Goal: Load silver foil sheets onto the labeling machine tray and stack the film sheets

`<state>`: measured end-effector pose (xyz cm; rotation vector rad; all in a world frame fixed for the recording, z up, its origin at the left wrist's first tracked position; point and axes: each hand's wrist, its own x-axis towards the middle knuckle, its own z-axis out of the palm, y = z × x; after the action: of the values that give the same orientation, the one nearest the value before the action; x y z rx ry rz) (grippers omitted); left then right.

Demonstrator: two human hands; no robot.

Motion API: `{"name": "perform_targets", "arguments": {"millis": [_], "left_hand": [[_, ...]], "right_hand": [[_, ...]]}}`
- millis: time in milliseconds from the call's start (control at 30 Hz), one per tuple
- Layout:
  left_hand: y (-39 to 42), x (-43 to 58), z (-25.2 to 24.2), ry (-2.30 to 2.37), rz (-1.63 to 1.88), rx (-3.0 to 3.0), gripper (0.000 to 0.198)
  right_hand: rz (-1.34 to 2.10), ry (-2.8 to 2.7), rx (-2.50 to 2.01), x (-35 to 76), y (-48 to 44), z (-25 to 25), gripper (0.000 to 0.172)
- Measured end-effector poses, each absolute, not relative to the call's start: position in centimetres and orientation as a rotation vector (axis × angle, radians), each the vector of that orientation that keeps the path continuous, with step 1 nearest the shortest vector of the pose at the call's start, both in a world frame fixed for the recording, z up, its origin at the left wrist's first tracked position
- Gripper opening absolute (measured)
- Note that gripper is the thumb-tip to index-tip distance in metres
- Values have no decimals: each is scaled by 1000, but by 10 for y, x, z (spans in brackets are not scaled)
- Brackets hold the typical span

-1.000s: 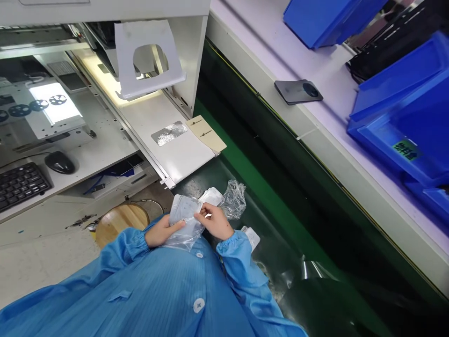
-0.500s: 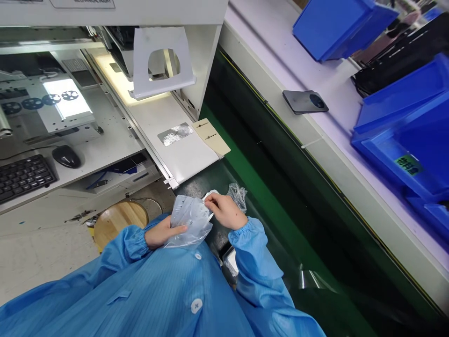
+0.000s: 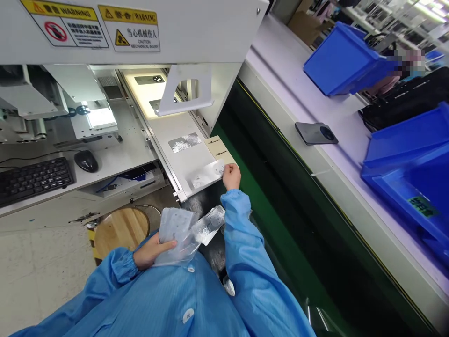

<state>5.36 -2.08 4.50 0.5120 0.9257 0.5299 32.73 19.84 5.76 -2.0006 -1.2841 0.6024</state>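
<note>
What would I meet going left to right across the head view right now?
Black keyboard, black mouse, left hand, shiny sheet at the right hand's fingertips, right hand, grey phone, green label.

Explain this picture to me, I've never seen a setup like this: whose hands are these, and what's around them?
There's no robot: a camera worn on a person's head looks forward and down, so you see what the wearer sees. Their left hand holds a translucent plastic bag. Their right hand pinches one end of a thin silvery sheet over the near end of what looks like a white conveyor belt. A second sheet lies farther along it, toward the white machine with warning labels. A keyboard and mouse sit at the picture's left; a smartphone lies on the bench at right.
</note>
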Motion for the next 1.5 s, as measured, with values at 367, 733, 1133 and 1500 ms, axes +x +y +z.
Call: {"name": "perform_targets", "arguments": {"millis": [367, 733, 1133, 1500], "left_hand": [[-13, 35, 48, 941, 655, 335, 38], [-6, 28, 41, 947, 626, 390, 33], [3, 26, 46, 1007, 685, 375, 45], [21, 53, 46, 1040, 573, 306, 61]], "right_hand": [[127, -2047, -1985, 253, 209, 23, 37], [73, -2079, -2086, 226, 195, 9, 36], [1000, -1892, -1504, 248, 121, 80, 41], [883, -1478, -1730, 247, 3, 89, 22]]}}
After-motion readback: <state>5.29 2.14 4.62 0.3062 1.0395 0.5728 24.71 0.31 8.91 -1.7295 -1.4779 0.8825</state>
